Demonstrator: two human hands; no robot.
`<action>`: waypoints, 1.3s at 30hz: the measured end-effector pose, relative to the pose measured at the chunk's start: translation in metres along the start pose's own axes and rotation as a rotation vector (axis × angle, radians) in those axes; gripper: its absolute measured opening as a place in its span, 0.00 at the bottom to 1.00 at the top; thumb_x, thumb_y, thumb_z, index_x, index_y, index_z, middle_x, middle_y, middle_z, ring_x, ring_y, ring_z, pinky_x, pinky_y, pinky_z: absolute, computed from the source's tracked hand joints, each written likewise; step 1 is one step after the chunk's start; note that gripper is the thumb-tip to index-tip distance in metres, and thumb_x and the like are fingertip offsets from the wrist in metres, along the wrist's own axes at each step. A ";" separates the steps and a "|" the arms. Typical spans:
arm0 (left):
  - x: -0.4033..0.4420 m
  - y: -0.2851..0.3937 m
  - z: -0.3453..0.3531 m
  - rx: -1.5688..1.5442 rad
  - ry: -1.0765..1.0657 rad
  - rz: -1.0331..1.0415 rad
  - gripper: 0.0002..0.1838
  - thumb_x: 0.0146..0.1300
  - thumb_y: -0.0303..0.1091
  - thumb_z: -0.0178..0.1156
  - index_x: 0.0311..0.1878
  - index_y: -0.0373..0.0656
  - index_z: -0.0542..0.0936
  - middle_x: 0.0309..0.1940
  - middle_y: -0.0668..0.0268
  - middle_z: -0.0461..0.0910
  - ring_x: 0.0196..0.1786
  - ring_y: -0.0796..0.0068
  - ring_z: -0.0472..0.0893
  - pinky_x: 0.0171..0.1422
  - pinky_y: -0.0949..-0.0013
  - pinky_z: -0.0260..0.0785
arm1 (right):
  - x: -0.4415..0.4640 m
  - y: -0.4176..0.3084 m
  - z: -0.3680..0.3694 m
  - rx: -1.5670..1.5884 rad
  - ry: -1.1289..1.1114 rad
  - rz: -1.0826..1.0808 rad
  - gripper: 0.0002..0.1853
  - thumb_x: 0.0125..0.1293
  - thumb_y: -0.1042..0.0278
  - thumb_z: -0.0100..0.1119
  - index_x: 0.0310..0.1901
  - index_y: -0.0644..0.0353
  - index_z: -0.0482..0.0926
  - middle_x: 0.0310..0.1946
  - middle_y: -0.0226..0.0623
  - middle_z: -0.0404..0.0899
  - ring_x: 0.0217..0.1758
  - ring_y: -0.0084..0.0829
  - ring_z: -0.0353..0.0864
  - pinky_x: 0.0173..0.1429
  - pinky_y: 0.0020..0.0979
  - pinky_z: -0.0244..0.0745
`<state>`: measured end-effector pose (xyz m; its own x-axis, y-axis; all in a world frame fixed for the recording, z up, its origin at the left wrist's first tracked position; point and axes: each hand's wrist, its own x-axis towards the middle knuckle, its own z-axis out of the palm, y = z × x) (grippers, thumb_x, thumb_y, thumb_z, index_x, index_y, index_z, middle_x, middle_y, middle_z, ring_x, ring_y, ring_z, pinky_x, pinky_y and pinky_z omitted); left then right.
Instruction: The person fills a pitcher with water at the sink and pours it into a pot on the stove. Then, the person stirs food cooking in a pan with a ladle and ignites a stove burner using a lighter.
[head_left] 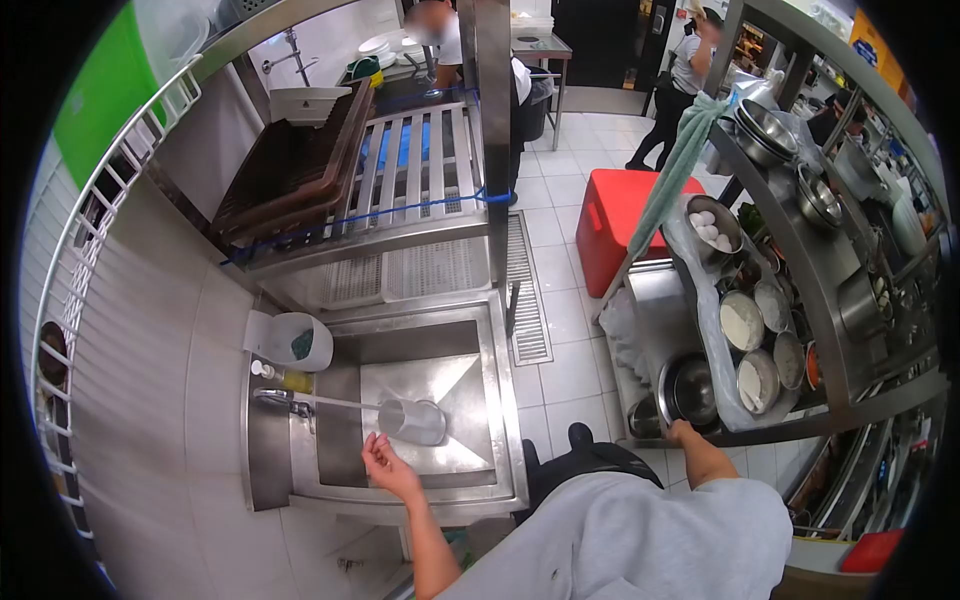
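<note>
My left hand (390, 470) is over the near part of the steel sink (345, 480), palm up with fingers loosely curled and nothing seen in them. Just beyond its fingertips a clear plastic container (415, 422) lies tilted in the basin. Water runs from the tap (285, 400) toward the container's mouth. Off to the right, my right hand (682, 432) is at the near edge of a low steel shelf, beside a dark metal bowl (694, 390). Its fingers are mostly hidden, so I cannot tell whether it grips the bowl's rim.
A soap bottle (285, 378) and a white tub (300, 342) stand behind the tap. Brown trays (300, 165) lean on the slatted rack above. On the right shelf are eggs (708, 228) and several tubs. A red bin (615, 215) stands on the floor. Two people work farther back.
</note>
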<state>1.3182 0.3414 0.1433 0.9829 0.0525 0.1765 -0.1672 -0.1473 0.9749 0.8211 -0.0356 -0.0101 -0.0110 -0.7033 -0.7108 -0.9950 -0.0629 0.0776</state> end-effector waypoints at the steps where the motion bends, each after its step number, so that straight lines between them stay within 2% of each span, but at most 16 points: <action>1: -0.005 0.008 0.007 0.011 -0.007 0.080 0.13 0.70 0.28 0.53 0.55 0.35 0.75 0.45 0.58 0.81 0.44 0.71 0.79 0.52 0.69 0.71 | -0.001 0.005 0.006 0.061 -0.008 0.067 0.24 0.63 0.51 0.58 0.53 0.62 0.80 0.51 0.52 0.80 0.56 0.51 0.78 0.62 0.43 0.72; 2: -0.011 0.016 0.016 0.046 -0.028 0.107 0.12 0.69 0.27 0.54 0.53 0.34 0.76 0.44 0.58 0.81 0.44 0.72 0.79 0.51 0.70 0.71 | 0.001 0.005 0.012 0.061 -0.008 0.068 0.24 0.63 0.51 0.58 0.53 0.62 0.80 0.51 0.52 0.80 0.56 0.51 0.78 0.62 0.43 0.72; 4: -0.024 0.041 0.033 0.039 -0.120 0.100 0.12 0.69 0.27 0.54 0.52 0.34 0.76 0.44 0.58 0.82 0.44 0.72 0.79 0.51 0.70 0.71 | -0.006 -0.007 0.020 0.000 0.048 -0.284 0.22 0.64 0.51 0.56 0.50 0.59 0.82 0.48 0.53 0.81 0.54 0.51 0.79 0.60 0.43 0.73; 6: -0.036 0.050 0.050 0.027 -0.212 0.099 0.11 0.68 0.27 0.55 0.52 0.34 0.77 0.43 0.58 0.82 0.45 0.72 0.79 0.50 0.70 0.71 | -0.013 -0.029 0.022 0.041 0.057 -0.331 0.21 0.64 0.51 0.55 0.50 0.57 0.82 0.47 0.52 0.81 0.54 0.51 0.79 0.61 0.43 0.73; 11: -0.054 0.059 0.080 0.061 -0.466 0.331 0.11 0.67 0.28 0.57 0.51 0.36 0.78 0.42 0.59 0.83 0.43 0.72 0.81 0.49 0.70 0.72 | -0.045 -0.083 0.010 0.138 0.102 -0.485 0.19 0.66 0.54 0.51 0.49 0.58 0.82 0.49 0.51 0.80 0.56 0.52 0.77 0.63 0.45 0.70; 13: -0.059 0.067 0.083 0.086 -0.504 0.353 0.12 0.65 0.27 0.58 0.51 0.37 0.78 0.43 0.58 0.83 0.45 0.67 0.81 0.50 0.67 0.72 | -0.053 -0.087 0.006 0.206 0.105 -0.546 0.19 0.66 0.53 0.52 0.49 0.56 0.81 0.45 0.49 0.83 0.51 0.51 0.80 0.58 0.43 0.74; 15: -0.065 0.068 0.085 0.173 -0.583 0.428 0.14 0.62 0.29 0.60 0.51 0.38 0.78 0.45 0.58 0.82 0.49 0.60 0.79 0.55 0.63 0.70 | -0.052 -0.079 0.005 0.199 0.089 -0.539 0.19 0.66 0.53 0.52 0.49 0.57 0.81 0.44 0.48 0.83 0.51 0.50 0.81 0.57 0.43 0.74; 19: -0.082 0.078 0.091 0.258 -0.666 0.486 0.16 0.60 0.33 0.62 0.51 0.40 0.79 0.51 0.57 0.78 0.56 0.55 0.75 0.61 0.58 0.65 | -0.027 -0.050 0.021 0.191 0.099 -0.481 0.19 0.65 0.53 0.53 0.48 0.56 0.82 0.44 0.47 0.83 0.50 0.47 0.81 0.57 0.41 0.74; 22: -0.106 0.073 0.097 0.508 -0.919 0.424 0.21 0.60 0.44 0.62 0.55 0.47 0.78 0.62 0.55 0.69 0.64 0.49 0.67 0.68 0.51 0.58 | -0.007 -0.009 0.044 0.218 0.127 -0.429 0.18 0.65 0.52 0.53 0.47 0.56 0.82 0.43 0.46 0.84 0.51 0.45 0.81 0.57 0.40 0.74; 25: -0.136 0.068 0.103 0.735 -1.139 0.534 0.23 0.61 0.49 0.61 0.55 0.46 0.79 0.63 0.51 0.68 0.66 0.47 0.66 0.69 0.48 0.56 | -0.012 0.029 0.055 0.199 0.085 -0.354 0.18 0.64 0.52 0.54 0.45 0.54 0.83 0.43 0.45 0.84 0.53 0.45 0.81 0.58 0.40 0.73; 26: -0.147 0.068 0.107 0.716 -1.169 0.578 0.23 0.61 0.49 0.61 0.55 0.46 0.79 0.63 0.51 0.68 0.66 0.47 0.66 0.69 0.48 0.56 | -0.011 0.044 0.064 0.225 0.119 -0.370 0.18 0.63 0.52 0.54 0.44 0.55 0.83 0.40 0.43 0.85 0.45 0.42 0.83 0.53 0.38 0.77; 27: -0.159 0.068 0.112 0.748 -1.277 0.575 0.24 0.61 0.51 0.61 0.56 0.47 0.79 0.64 0.50 0.68 0.67 0.47 0.65 0.70 0.48 0.55 | -0.017 0.058 0.065 0.258 0.139 -0.344 0.18 0.63 0.52 0.54 0.44 0.55 0.83 0.40 0.43 0.85 0.45 0.42 0.83 0.53 0.38 0.77; 29: -0.189 0.078 0.126 0.775 -1.387 0.590 0.25 0.61 0.53 0.60 0.56 0.47 0.80 0.65 0.49 0.67 0.68 0.46 0.64 0.71 0.47 0.54 | -0.029 0.079 0.063 0.294 -0.157 -0.185 0.17 0.63 0.52 0.54 0.44 0.54 0.83 0.36 0.38 0.85 0.35 0.35 0.83 0.42 0.38 0.80; 31: -0.226 0.092 0.136 0.760 -1.511 0.646 0.27 0.61 0.55 0.60 0.56 0.47 0.79 0.66 0.49 0.67 0.67 0.44 0.65 0.71 0.46 0.54 | -0.022 0.115 0.089 0.439 -0.186 -0.159 0.16 0.64 0.53 0.54 0.45 0.52 0.82 0.32 0.34 0.83 0.29 0.30 0.81 0.32 0.37 0.80; 36: -0.339 0.095 0.177 0.722 -1.652 0.831 0.29 0.63 0.60 0.56 0.59 0.49 0.79 0.67 0.51 0.67 0.68 0.45 0.65 0.70 0.44 0.58 | -0.014 0.218 0.155 0.588 -0.297 -0.078 0.19 0.64 0.55 0.51 0.49 0.58 0.80 0.36 0.43 0.82 0.34 0.35 0.84 0.32 0.38 0.80; 39: -0.404 0.084 0.197 0.701 -1.774 0.738 0.29 0.64 0.60 0.55 0.59 0.50 0.78 0.67 0.53 0.67 0.67 0.45 0.67 0.69 0.45 0.60 | -0.002 0.281 0.205 0.615 -0.353 0.038 0.23 0.62 0.57 0.50 0.51 0.66 0.79 0.39 0.49 0.83 0.33 0.39 0.84 0.35 0.40 0.81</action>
<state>0.9225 0.1131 0.1275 -0.1885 -0.9386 -0.2890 -0.8598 0.0155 0.5103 0.5207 0.0930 -0.1302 0.0249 -0.4189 -0.9077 -0.8676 0.4420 -0.2278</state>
